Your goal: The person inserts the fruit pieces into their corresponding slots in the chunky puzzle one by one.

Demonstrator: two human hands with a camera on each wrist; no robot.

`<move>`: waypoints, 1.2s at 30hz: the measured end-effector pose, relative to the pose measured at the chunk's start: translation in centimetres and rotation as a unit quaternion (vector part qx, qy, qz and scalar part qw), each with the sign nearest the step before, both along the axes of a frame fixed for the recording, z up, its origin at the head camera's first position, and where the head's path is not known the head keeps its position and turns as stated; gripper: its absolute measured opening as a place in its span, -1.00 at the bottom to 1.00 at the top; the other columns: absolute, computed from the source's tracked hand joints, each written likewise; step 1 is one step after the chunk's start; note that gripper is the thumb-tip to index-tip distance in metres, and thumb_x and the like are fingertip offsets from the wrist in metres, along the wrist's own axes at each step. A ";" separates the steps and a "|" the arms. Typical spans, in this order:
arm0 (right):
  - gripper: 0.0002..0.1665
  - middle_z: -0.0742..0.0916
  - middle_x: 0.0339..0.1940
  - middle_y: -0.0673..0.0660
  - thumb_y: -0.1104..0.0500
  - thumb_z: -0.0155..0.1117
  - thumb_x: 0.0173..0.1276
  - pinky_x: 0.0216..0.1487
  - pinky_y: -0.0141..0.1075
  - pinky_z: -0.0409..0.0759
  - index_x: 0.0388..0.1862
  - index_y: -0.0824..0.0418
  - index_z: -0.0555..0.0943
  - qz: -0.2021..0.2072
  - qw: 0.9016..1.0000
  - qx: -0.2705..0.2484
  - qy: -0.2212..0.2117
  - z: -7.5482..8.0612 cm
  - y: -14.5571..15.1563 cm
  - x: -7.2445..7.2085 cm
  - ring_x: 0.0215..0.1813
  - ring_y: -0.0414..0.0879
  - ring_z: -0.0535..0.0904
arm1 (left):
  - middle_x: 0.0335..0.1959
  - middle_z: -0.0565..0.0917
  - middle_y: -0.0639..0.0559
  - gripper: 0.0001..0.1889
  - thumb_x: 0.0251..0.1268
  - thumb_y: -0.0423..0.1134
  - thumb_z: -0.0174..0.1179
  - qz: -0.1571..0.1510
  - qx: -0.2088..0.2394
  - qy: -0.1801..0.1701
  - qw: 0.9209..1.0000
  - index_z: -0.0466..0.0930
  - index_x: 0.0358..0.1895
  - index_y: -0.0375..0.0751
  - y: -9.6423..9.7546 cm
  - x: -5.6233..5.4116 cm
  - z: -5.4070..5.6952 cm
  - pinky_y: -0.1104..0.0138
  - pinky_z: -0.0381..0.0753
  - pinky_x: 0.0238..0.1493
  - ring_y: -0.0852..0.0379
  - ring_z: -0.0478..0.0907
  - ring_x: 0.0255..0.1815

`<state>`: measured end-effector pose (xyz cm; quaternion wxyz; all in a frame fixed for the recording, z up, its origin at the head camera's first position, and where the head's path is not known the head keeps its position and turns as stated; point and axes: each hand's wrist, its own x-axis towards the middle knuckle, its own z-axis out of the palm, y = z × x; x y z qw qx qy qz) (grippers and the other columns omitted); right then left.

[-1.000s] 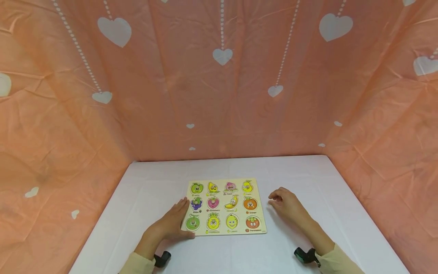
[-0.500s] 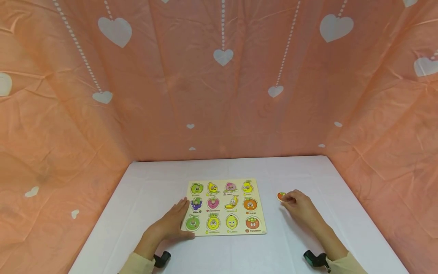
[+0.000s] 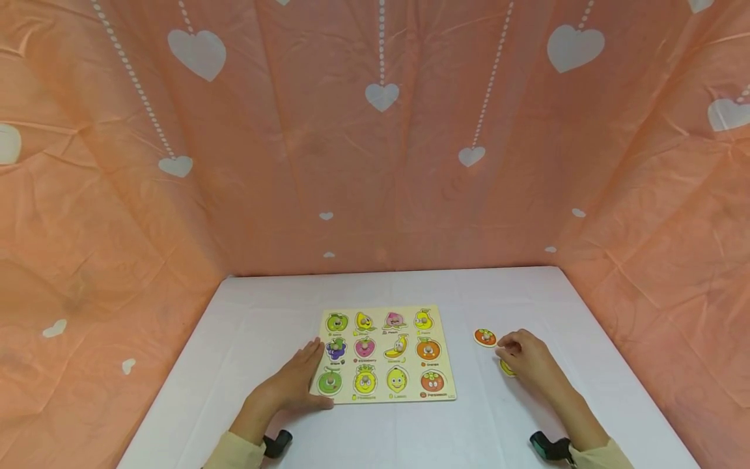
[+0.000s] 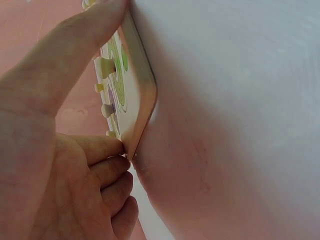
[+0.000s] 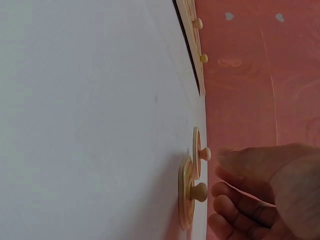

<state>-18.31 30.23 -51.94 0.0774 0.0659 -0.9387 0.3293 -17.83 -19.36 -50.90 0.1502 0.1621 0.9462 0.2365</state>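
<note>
A wooden fruit puzzle board (image 3: 381, 366) lies on the white table. My left hand (image 3: 293, 381) rests against its left side, fingers along that edge and thumb by the near left corner; the left wrist view shows the fingertips (image 4: 122, 147) touching the board's rim. To the right of the board lies a loose red-orange persimmon puzzle piece (image 3: 485, 337). A yellow puzzle piece (image 3: 507, 369) is partly hidden under my right hand (image 3: 530, 358). In the right wrist view, the loosely curled fingers (image 5: 235, 210) are beside the two knobs (image 5: 199, 192), apart from them and holding nothing.
Knobs (image 4: 107, 67) stick up from the board. The white tabletop (image 3: 263, 299) ends at an orange cloth backdrop (image 3: 381, 195) with white hearts, which also hangs at both sides. A dark camera mount (image 3: 551, 448) sits at the right wrist.
My right hand has moved right, away from the board. The persimmon puzzle piece has come into view, then part of the yellow one. My left hand and the board have stayed put.
</note>
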 end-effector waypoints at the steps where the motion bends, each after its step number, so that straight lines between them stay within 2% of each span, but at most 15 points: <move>1: -0.88 0.66 -0.33 0.06 0.34 0.54 0.32 -0.29 -0.33 0.63 -0.23 0.33 0.75 0.001 1.000 0.004 -0.002 -0.1 0.2 0.1 -0.25 -0.09 0.59 | 0.76 0.02 -0.35 0.33 -0.03 0.08 0.71 0.000 0.000 0.000 1.000 0.05 0.69 -0.49 0.0 0.0 0.0 -0.16 0.08 0.73 -0.29 -0.04 0.77; 8: -0.87 0.66 -0.31 0.06 0.31 0.56 0.31 -0.29 -0.32 0.57 -0.23 0.30 0.74 0.003 1.000 0.005 -0.025 -0.1 0.9 0.6 -0.24 -0.09 0.54 | 0.75 0.04 -0.34 0.33 -0.02 0.08 0.71 -0.003 0.003 0.004 1.000 0.06 0.68 -0.49 0.0 0.0 0.0 -0.14 0.07 0.74 -0.28 -0.03 0.77; 19: -0.85 0.60 -0.37 0.01 0.28 0.60 0.29 -0.35 -0.35 0.48 -0.24 0.26 0.75 0.009 1.000 0.006 -0.029 -0.8 1.7 1.1 -0.32 -0.19 0.44 | 0.76 0.04 -0.31 0.33 -0.02 0.10 0.71 0.000 -0.004 0.007 1.000 0.06 0.69 -0.46 0.0 0.0 -0.2 -0.11 0.06 0.75 -0.25 -0.04 0.78; 27: -0.83 0.62 -0.36 0.01 0.27 0.60 0.29 -0.34 -0.36 0.51 -0.24 0.27 0.74 -0.004 0.999 0.004 -0.034 -1.0 2.0 1.4 -0.31 -0.19 0.47 | 0.75 0.04 -0.35 0.33 -0.03 0.08 0.72 0.000 0.003 0.004 1.000 0.07 0.68 -0.49 0.0 0.1 0.0 -0.13 0.06 0.75 -0.28 -0.03 0.77; 36: -0.81 0.64 -0.35 0.02 0.28 0.61 0.29 -0.33 -0.38 0.57 -0.25 0.30 0.72 -0.011 0.999 0.005 -0.035 -1.0 2.3 1.6 -0.31 -0.20 0.52 | 0.76 0.04 -0.34 0.33 -0.03 0.09 0.71 -0.002 0.001 0.007 1.000 0.06 0.69 -0.48 -0.1 -0.1 -0.3 -0.12 0.06 0.75 -0.27 -0.03 0.77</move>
